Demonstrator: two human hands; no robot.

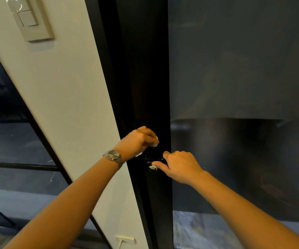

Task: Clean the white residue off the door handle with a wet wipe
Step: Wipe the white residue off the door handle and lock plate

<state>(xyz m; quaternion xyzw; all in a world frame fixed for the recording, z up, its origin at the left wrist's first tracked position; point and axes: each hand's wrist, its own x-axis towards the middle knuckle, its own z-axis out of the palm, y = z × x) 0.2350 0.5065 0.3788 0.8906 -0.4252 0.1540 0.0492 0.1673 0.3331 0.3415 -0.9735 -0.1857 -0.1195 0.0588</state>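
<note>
Left hand: my left hand (138, 139) is curled tight around a crumpled white wet wipe (155, 143), mostly hidden.
Right hand: my right hand (178, 166) pinches the glossy black metal door handle (151, 157).
Residue: a white smeared patch (152, 167) just below my thumb.
Handle: on the black door frame (145, 87), its shape hard to make out.

Two bare forearms in view, no sleeves visible on either. Left hand (138, 141): wristwatch (114, 155) worn at the wrist, round metallic case, pale grey-gold dial, silver-toned link bracelet. Right hand (179, 167): nothing worn at wrist. No rings visible on either hand; no gloves. Fingernails short where the right thumb shows.
</note>
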